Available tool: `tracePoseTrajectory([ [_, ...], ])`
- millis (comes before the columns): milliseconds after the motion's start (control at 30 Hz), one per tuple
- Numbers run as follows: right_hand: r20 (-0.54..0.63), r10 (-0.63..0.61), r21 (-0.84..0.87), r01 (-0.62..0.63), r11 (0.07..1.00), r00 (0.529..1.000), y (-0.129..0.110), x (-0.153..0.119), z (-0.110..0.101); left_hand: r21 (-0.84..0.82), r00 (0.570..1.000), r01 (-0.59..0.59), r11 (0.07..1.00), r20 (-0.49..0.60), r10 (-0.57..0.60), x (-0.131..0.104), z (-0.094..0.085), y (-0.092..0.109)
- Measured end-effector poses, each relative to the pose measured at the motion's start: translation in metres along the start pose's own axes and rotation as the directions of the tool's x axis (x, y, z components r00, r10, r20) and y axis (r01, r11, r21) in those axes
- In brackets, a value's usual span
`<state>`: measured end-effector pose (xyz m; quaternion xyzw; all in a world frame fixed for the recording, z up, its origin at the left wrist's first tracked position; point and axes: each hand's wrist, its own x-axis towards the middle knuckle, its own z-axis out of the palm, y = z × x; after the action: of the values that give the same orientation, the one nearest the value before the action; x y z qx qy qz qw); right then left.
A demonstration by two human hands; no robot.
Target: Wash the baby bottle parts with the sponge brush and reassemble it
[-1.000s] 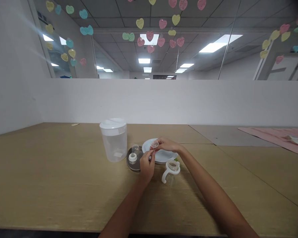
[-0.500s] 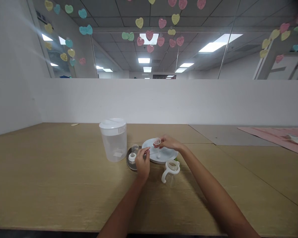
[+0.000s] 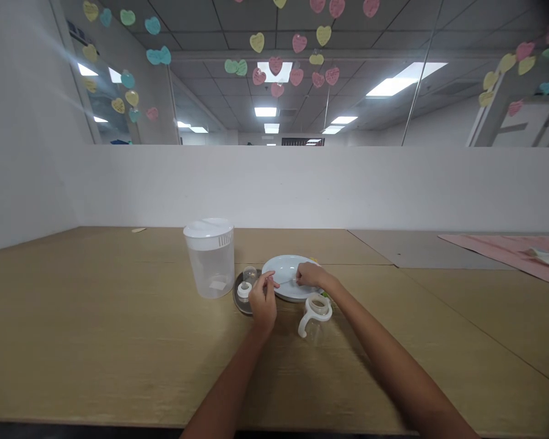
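Pinching a thin tube (image 3: 287, 282) in the left hand (image 3: 263, 302), narrow at the fingertips, at the plate's (image 3: 283, 265) left edge. Curling the right hand (image 3: 309, 274) above the plate's right half, with fingertips hidden; cannot tell how narrow their grip is or what they hold. Looks pale and nearly see-through, running from the left fingertips towards the right hand over the white plate; cannot see either end clearly.

Just beyond the plate's near right edge, can see a clear bottle (image 3: 314, 329), upright, open-topped, with a white handle (image 3: 304, 326), between plate and near table (image 3: 119, 335) edge. By the plate's right side, can make out bits of green (image 3: 326, 294) and yellow (image 3: 315, 260), partly hidden.

Left of the plate, partly behind the left hand, can see a round metal tray (image 3: 238, 305), bearing a white ring (image 3: 244, 290) with a clear top and, behind, a clear cap (image 3: 249, 274). Farther left, can see a see-through bucket (image 3: 213, 268) under a white lid (image 3: 209, 227), with a pale label (image 3: 218, 285) low down; cannot tell whether inside or outside. At the table's far right corner, can see a pink cloth (image 3: 489, 244)
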<state>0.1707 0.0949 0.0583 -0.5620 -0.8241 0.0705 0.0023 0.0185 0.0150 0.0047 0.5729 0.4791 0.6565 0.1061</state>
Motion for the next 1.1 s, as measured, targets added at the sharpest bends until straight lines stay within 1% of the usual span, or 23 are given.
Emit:
tracePoseTrajectory([
  [133, -0.007, 0.080, -0.089, -0.080, 0.993, 0.997, 0.006, 0.004, 0.003, 0.030, 0.999, -0.018, 0.999, 0.040, 0.017, -0.002, 0.000, 0.002],
  [300, 0.007, 0.113, -0.146, -0.111, 0.983, 0.994, 0.006, 0.007, 0.010, 0.034, 0.998, -0.021, 0.999, 0.067, 0.019, -0.003, 0.001, 0.002],
  [433, 0.018, 0.082, -0.144, -0.078, 0.986, 0.996, 0.006, 0.008, 0.012, 0.034, 0.998, -0.026, 0.999, 0.065, 0.023, -0.003, 0.001, 0.001],
  [667, 0.066, 0.020, -0.090, -0.014, 0.996, 0.998, 0.010, 0.008, 0.011, 0.053, 0.996, -0.032, 0.998, 0.082, 0.028, -0.002, 0.001, 0.000],
  [900, 0.133, -0.036, -0.025, 0.040, 0.999, 0.990, 0.014, 0.003, 0.004, 0.055, 0.996, -0.028, 0.998, 0.090, 0.023, -0.002, 0.001, 0.001],
  [1100, 0.094, -0.044, 0.029, 0.042, 0.999, 0.995, 0.022, 0.003, -0.003, 0.056, 0.996, -0.030, 0.998, 0.082, 0.026, -0.002, 0.001, 0.000],
])
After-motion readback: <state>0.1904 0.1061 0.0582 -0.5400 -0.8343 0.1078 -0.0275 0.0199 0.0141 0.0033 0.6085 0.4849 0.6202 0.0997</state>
